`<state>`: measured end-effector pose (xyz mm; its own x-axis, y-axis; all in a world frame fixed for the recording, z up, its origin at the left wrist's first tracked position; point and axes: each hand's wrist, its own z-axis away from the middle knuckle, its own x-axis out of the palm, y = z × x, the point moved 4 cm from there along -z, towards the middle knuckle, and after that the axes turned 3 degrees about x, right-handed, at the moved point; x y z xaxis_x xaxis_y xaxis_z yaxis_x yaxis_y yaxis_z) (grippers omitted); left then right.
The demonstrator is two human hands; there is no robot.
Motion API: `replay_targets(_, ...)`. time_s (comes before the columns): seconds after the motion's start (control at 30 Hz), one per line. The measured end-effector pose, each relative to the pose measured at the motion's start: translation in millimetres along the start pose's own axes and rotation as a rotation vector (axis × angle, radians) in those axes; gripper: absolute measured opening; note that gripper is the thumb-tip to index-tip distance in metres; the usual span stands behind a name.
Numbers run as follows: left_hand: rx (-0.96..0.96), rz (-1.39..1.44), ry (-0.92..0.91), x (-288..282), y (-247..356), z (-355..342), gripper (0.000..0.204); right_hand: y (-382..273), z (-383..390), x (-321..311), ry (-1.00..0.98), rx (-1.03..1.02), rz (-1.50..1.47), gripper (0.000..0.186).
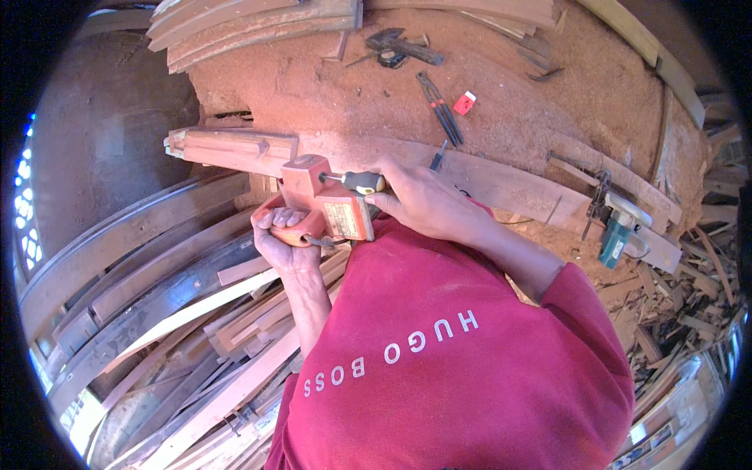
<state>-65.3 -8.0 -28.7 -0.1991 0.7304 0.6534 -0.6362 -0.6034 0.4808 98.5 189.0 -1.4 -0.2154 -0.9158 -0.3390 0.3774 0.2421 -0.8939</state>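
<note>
Here's the broad sawdust-covered surface (611, 117), spreading beyond the orange power tool and off to its right. Nearer the body, there's a red sweatshirt (470, 376), filling the space below and right of the orange power tool (329, 205). Long planks (235, 398) crowd in below and to the left of that tool, a stack of boards (258, 31) lies well beyond it, and a long board (509, 176) runs out to its right. Far right of it, a heap of scrap wood (689, 298), and just short of that heap, a teal power tool (615, 239) at the long board's far end.

Now the hands! The left hand (283, 239) has its fingers wrapped around the orange tool's handle, on that tool's left side. The right hand (427, 200), just right of the tool, grips the butt of a yellow-and-black screwdriver (363, 182), whose shaft meets the orange housing; whether the tip sits in a screw, I can't tell.

Beyond the orange tool lies a hammer (423, 53); beyond and to its right, red-and-black pincers (440, 110), and just beside those, a little red box (464, 103).
</note>
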Motion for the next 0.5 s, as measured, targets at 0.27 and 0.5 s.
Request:
replay_targets(0.27, -0.013, -0.023, -0.074, 6, 2, 4, 0.015, 1, -4, 4, 0.03, -0.054, -0.066, 0.041)
replay_targets(0.5, 0.019, -0.061, -0.114, 9, 2, 6, 0.011, 10, -14, 17, 0.022, 0.069, -0.018, 0.055)
